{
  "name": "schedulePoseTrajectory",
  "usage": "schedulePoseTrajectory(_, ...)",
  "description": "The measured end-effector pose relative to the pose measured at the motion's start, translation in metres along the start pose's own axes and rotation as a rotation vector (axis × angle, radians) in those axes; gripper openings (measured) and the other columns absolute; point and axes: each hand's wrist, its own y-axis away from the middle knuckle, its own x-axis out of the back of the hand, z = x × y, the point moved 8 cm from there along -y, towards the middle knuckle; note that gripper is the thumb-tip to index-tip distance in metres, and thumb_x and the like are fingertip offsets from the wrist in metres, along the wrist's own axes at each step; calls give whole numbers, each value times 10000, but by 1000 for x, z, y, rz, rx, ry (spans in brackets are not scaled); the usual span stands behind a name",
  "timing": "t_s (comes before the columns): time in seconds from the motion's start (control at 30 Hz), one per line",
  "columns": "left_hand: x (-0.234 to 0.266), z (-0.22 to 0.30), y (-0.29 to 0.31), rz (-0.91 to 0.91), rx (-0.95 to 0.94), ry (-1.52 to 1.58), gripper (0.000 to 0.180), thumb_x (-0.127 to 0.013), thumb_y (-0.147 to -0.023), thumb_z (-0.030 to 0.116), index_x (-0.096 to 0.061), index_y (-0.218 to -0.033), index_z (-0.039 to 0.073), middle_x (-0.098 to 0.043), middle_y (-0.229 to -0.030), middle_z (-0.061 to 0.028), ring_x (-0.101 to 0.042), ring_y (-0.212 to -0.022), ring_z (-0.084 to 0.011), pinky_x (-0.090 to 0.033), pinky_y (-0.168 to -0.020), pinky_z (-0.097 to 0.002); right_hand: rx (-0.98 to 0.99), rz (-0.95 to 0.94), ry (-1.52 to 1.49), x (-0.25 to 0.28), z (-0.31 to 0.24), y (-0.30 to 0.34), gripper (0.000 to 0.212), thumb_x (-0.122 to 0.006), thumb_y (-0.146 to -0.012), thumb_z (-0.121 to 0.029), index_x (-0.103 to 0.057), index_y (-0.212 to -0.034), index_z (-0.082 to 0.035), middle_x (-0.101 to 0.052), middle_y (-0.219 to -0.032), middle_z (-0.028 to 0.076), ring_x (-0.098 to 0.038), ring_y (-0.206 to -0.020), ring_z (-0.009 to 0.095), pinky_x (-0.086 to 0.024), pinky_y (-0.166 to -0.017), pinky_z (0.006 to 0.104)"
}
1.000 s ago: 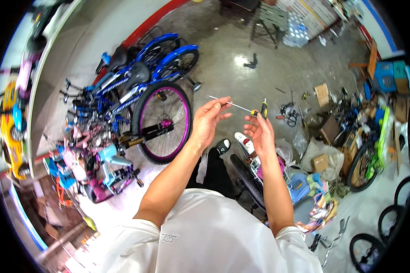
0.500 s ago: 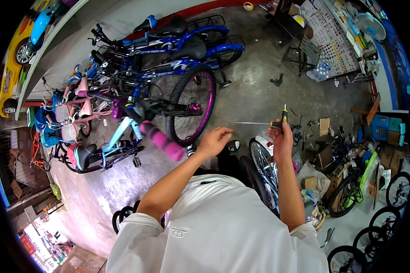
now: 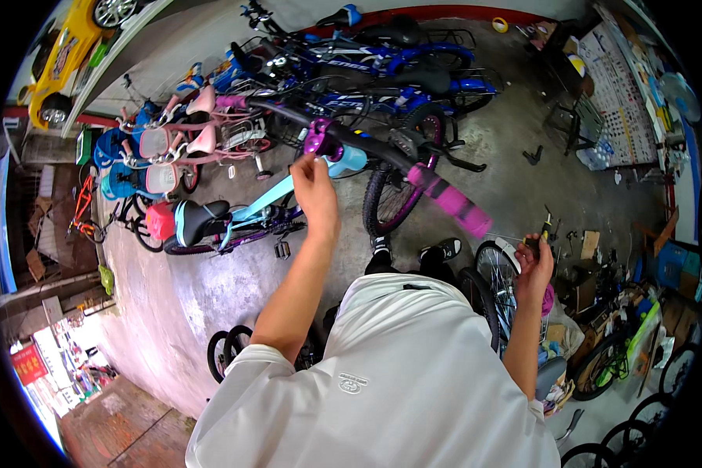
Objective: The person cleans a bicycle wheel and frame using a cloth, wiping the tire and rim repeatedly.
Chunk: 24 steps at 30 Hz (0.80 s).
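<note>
A bicycle with a light blue frame (image 3: 269, 199) stands ahead of me, its black handlebar (image 3: 374, 148) reaching across to a pink and black grip (image 3: 452, 201). My left hand (image 3: 317, 195) is at the purple stem (image 3: 320, 138), thumb and fingers pinched together just below it. Whether anything small is between those fingers is hidden. Further right, my right hand (image 3: 535, 269) is closed around a screwdriver (image 3: 529, 243) with a long thin shaft pointing left. A second yellow and black handled tool (image 3: 546, 228) sticks up from the same hand.
The bike's black saddle (image 3: 203, 222) is at left, its knobby front wheel (image 3: 394, 199) in front of my feet. Blue bicycles (image 3: 382, 66) and pink children's bikes (image 3: 210, 140) stand behind. Wheels (image 3: 498, 269) and piled parts lie at right.
My view has swung left, so the scene sits further right. My left hand has gone from beside the screwdriver's tip to the purple stem. The right hand keeps its tools.
</note>
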Motion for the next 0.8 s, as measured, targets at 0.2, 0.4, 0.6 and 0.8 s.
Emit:
schedulePoseTrajectory(0.2,3,-3,-107,103,-38,-196,671,-757,-896,360,-537,-1314,-116,-639,-1199,-214,-615,-1112,-276,-470,-983,-363,20,-40,-9,1,-5,-5,302,-629,-1022,-301,-646,-1187,-48,-702,-1091,90,-694,-876,184,-574,-735,306)
schedulePoseTrajectory(0.4,-27,-7,-123,134,73,-511,654,-811,-807,489,-678,-1081,-89,-733,-1051,-209,-699,-983,-305,-509,-912,-382,-8,-20,35,27,-5,-10,316,-635,-1017,-296,-636,-1198,-37,-696,-1082,91,-697,-859,193,-583,-714,303)
schedulePoseTrajectory(0.6,-34,0,-129,31,153,-694,687,-711,-799,477,-648,-1206,-73,-700,-1220,-263,-673,-1162,-399,-504,-1005,-456,-48,43,58,73,5,-16,312,-635,-1017,-289,-629,-1201,-38,-695,-1073,84,-713,-882,201,-583,-674,281)
schedulePoseTrajectory(0.8,-41,-2,-131,-85,60,-735,635,-680,-829,471,-656,-1170,-63,-709,-1165,-272,-681,-1128,-403,-508,-982,-442,-79,16,69,77,6,-22,300,-627,-1022,-283,-626,-1196,-39,-691,-1062,73,-702,-884,195,-578,-745,328)
